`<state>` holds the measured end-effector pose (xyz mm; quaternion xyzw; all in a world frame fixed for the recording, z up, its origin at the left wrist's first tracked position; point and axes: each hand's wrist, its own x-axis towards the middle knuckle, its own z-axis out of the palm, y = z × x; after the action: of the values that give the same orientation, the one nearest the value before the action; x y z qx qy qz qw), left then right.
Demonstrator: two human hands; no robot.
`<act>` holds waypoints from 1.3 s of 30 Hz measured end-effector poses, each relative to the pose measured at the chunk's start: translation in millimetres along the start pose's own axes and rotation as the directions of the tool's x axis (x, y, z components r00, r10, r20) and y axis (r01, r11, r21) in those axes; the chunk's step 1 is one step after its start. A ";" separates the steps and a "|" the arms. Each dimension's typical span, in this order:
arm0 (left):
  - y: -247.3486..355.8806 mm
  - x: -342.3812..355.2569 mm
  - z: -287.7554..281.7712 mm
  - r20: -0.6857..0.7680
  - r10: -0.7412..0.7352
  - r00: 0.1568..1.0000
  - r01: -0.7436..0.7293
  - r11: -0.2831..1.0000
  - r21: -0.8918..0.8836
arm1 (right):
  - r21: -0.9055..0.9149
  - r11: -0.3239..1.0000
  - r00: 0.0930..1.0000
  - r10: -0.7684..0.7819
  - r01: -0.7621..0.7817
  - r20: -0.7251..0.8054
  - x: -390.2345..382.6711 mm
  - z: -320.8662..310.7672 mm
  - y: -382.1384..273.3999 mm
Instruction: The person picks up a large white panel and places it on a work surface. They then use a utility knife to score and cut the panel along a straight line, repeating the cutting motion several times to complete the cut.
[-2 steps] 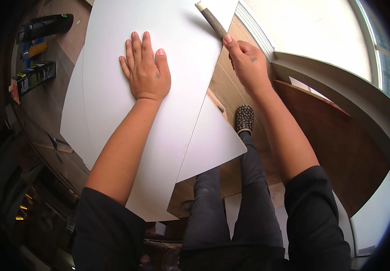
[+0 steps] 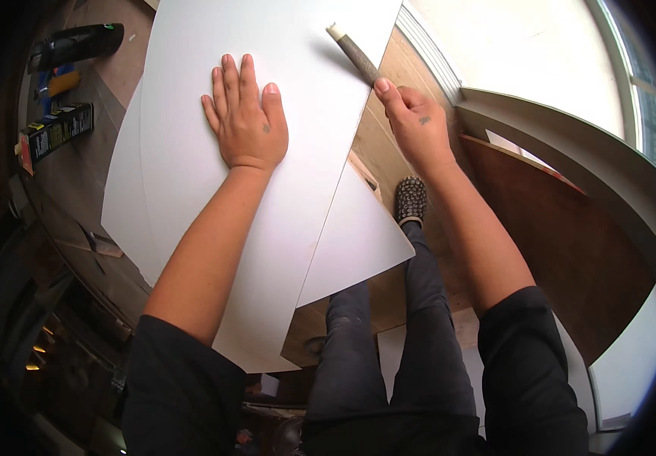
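Note:
My left hand (image 2: 248, 125) lies flat on a large white board (image 2: 191, 205), fingers stretched out and slightly spread. Closed around the near end of a short wrapped stick (image 2: 354, 53) is my right hand (image 2: 417, 118), thumb on top. The stick's wrapping is dark, rough and sandpaper-like, and a pale tip shows at its far end. It lies across the board's right edge, its tip over the white surface. My palm hides the near end of the stick, and whether the stick touches the board I cannot tell.
Beneath the first board a second white panel (image 2: 358, 243) juts out toward my legs. On the left surface are a black bottle-shaped object (image 2: 77, 45), an orange-handled tool (image 2: 63, 83) and a black box (image 2: 58, 135). A brown panel (image 2: 548, 228) leans below the window ledge at right.
My right hand has slid slightly toward me along the board's edge, carrying the wrapped stick with it. My left hand stays in place.

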<state>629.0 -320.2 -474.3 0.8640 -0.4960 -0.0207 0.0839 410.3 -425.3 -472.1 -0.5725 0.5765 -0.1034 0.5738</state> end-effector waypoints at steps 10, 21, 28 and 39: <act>-1.7 -0.8 2.7 -0.016 0.013 1.000 -0.013 1.000 -0.002 | 0.182 0.983 0.999 0.005 0.003 -0.044 65.2 -11.5 -43.6; 2.6 -16.2 -17.2 0.162 0.395 0.904 -0.391 0.918 -0.058 | 0.107 0.955 0.960 0.272 -0.277 0.057 -69.8 -84.7 77.0; 38.6 -71.9 -27.4 0.273 0.485 0.831 -0.453 0.874 -0.175 | -0.028 0.942 0.942 0.335 -0.335 -0.019 -129.0 -143.9 147.7; 131.7 111.1 14.5 0.268 0.336 0.903 -0.351 0.936 0.010 | -0.037 0.950 0.950 0.312 -0.311 0.019 -172.5 -137.5 169.4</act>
<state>571.2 -482.7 -461.5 0.7548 -0.6475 -0.1053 -0.0050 157.2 -310.2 -465.8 -0.4849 0.6543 0.0049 0.5802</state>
